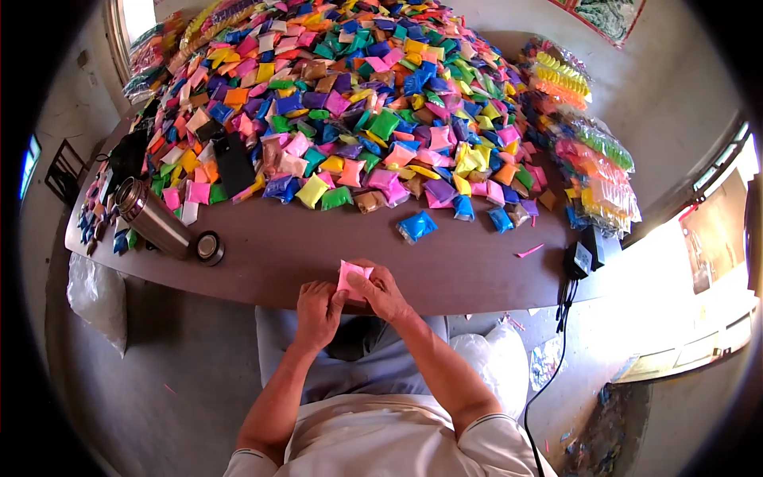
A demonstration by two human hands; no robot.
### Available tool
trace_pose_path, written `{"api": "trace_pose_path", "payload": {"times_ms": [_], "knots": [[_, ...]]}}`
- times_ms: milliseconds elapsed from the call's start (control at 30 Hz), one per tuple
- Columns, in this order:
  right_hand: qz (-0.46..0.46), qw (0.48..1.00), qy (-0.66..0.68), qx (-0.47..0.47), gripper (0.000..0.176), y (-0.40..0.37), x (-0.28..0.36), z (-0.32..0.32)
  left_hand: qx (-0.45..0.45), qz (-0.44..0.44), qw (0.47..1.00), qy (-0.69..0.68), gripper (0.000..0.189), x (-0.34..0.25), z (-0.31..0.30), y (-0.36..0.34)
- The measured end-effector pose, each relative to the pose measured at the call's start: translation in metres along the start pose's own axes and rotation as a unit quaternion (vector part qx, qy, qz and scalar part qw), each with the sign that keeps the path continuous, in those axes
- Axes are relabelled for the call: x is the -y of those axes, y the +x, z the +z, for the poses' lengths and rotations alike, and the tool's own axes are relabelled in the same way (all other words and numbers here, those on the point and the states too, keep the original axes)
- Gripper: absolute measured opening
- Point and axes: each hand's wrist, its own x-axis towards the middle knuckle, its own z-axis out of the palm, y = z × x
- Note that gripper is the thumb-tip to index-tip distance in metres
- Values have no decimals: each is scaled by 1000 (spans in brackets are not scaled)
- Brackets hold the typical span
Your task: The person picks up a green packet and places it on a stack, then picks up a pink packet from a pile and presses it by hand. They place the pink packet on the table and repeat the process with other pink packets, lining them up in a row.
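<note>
One pink packet point(350, 275) is pinched between the left hand point(319, 310) and right hand point(385, 296) at the near edge of the table point(477, 274), where light, even thumb pressure should keep it steady without crushing it.

Over to the left of the grip there's a steel flask point(159, 222) with its round cap point(210, 248) just beside it, a flat black slab point(234, 165) farther beyond, and a clear plastic bag point(97, 300) lower down, while well off to the right sits a black box point(579, 261) trailing a dark cable point(563, 342).
</note>
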Motion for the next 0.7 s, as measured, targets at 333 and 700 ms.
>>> {"api": "trace_pose_path", "payload": {"times_ms": [333, 700], "knots": [[-46, 997, -28, 63, 21, 3, -10, -7, 3, 18, 1000, 10, 35, -2, -3, 1], [-4, 1000, 17, 3, 29, -1, -5, -1, 36, -19, 999, 7, 45, -3, -5, -1]]}}
